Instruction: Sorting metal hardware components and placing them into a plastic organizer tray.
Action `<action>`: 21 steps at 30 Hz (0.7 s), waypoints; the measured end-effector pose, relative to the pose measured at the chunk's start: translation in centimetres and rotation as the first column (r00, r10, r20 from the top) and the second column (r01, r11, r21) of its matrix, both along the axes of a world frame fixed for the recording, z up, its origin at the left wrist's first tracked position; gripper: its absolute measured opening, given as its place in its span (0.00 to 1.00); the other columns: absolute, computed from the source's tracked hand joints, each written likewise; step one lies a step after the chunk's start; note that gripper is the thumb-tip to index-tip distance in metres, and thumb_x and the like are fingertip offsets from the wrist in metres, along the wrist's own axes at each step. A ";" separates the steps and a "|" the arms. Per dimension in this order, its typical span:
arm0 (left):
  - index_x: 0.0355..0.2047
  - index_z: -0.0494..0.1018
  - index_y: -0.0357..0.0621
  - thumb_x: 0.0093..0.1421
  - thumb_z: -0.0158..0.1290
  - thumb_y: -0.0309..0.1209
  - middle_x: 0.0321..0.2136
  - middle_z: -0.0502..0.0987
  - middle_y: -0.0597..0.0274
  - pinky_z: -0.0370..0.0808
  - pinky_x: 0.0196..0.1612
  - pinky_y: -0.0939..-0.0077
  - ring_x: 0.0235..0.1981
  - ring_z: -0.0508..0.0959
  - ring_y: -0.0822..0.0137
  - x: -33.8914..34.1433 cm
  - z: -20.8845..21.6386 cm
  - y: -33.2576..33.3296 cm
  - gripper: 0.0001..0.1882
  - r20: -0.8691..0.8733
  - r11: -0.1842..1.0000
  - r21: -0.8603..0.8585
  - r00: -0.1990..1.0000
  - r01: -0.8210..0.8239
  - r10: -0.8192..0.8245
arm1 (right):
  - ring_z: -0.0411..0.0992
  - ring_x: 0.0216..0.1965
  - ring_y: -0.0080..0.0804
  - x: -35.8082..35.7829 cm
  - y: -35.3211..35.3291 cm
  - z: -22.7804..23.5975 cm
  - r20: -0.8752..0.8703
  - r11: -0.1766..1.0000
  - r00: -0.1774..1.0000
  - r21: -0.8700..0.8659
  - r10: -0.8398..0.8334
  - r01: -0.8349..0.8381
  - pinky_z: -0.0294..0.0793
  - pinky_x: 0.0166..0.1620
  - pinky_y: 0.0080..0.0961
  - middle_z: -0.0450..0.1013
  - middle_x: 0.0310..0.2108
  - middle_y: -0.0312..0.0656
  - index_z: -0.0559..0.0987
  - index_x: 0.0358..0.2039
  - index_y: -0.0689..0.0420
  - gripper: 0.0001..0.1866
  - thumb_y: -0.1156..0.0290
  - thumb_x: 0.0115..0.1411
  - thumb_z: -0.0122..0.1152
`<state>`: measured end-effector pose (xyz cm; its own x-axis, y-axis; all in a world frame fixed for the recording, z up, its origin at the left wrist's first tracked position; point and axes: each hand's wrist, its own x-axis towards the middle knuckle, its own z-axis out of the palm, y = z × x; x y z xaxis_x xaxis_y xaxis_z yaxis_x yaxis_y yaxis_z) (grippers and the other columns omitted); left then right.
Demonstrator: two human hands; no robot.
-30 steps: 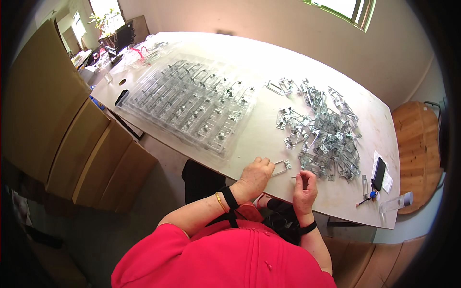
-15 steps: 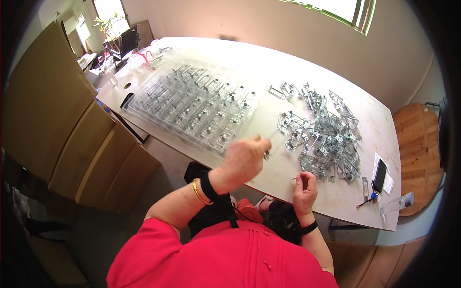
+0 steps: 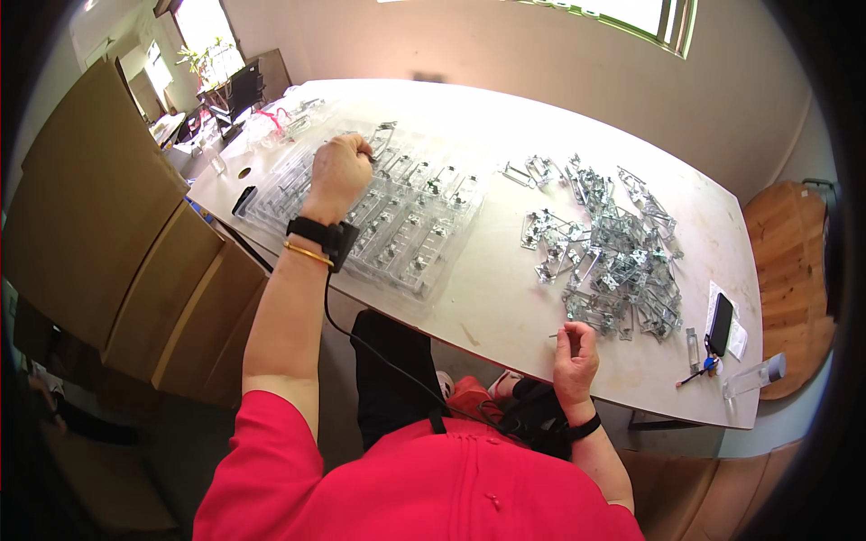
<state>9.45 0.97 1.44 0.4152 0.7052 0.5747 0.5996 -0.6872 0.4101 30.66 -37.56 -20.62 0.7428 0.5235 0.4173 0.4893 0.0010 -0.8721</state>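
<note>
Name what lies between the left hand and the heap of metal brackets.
Head view, from left hand to heap: the right part of the clear plastic tray, with metal parts in it, then pale tabletop.

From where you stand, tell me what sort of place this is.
Probably a small assembly or packing workshop: heaped metal parts, a clear tray holding more, and large cardboard alongside.

We can read no text, label, number or sign; at the right of the frame, the white paper [image 3: 738,343] beside the dark phone [image 3: 721,325] is too small for us to make out any print; the brown boxes [image 3: 90,207] at left offer us nothing legible.
</note>
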 end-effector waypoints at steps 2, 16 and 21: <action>0.31 0.86 0.40 0.54 0.57 0.25 0.32 0.85 0.39 0.82 0.45 0.57 0.37 0.86 0.44 -0.3 0.4 2.0 0.09 -0.031 0.999 -0.028 0.999 -0.020 0.020 | 0.78 0.38 0.30 -0.1 0.0 0.1 -0.001 1.000 1.000 -0.002 0.002 -0.002 0.79 0.45 0.27 0.78 0.38 0.42 0.78 0.47 0.59 0.08 0.79 0.69 0.64; 0.37 0.87 0.38 0.53 0.58 0.24 0.39 0.85 0.36 0.81 0.54 0.58 0.46 0.86 0.42 5.0 -1.4 10.1 0.12 -0.443 0.971 -0.071 0.879 -0.229 0.175 | 0.79 0.36 0.28 -0.5 -0.7 0.5 -0.067 1.000 0.998 0.011 0.018 -0.017 0.78 0.42 0.25 0.78 0.37 0.41 0.78 0.47 0.59 0.08 0.80 0.68 0.65; 0.45 0.85 0.33 0.59 0.58 0.24 0.48 0.83 0.34 0.80 0.59 0.57 0.54 0.83 0.41 6.6 -1.5 10.6 0.15 -0.559 0.932 -0.138 0.803 -0.335 0.205 | 0.78 0.37 0.28 -0.6 -0.7 1.0 -0.080 0.999 0.996 0.007 0.033 -0.033 0.78 0.42 0.24 0.78 0.37 0.41 0.78 0.47 0.59 0.09 0.80 0.68 0.65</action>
<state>16.05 11.57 -0.10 0.3805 0.9141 0.1401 0.9137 -0.3950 0.0952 30.05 -38.24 -19.63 0.7563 0.5458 0.3606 0.4177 0.0213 -0.9083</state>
